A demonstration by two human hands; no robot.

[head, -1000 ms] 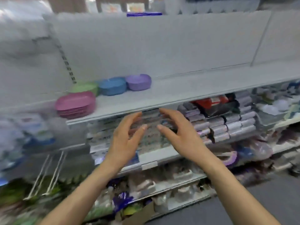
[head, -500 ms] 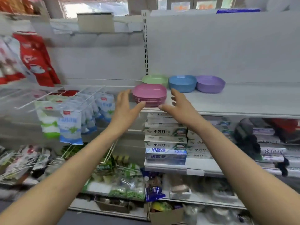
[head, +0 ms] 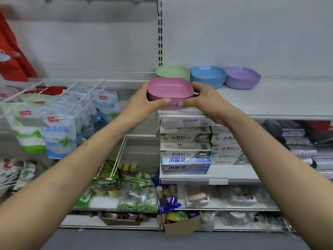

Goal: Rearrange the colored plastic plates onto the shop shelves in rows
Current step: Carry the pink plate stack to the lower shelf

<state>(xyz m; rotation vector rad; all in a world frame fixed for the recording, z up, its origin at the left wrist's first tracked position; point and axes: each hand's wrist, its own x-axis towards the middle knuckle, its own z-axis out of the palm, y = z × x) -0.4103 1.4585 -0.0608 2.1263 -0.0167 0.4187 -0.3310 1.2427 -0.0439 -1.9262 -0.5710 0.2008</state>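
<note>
Both my hands grip the pink plate stack (head: 170, 87) at the front edge of the shelf (head: 270, 101).

My left hand (head: 142, 101) curls round its left side and my right hand (head: 207, 100) round its right, thumbs across the front, almost meeting. I cannot tell whether it rests on the shelf or is lifted. Just behind stand the green stack (head: 172, 72), blue stack (head: 208, 75) and purple stack (head: 241, 77) in a row.

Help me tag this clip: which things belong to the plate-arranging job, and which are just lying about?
Job: pink plates, held by left hand and right hand; green plates, blue plates, purple plates; the shelf under them.
Lying about: toothpaste boxes, hanging bags, green packets below.
</note>
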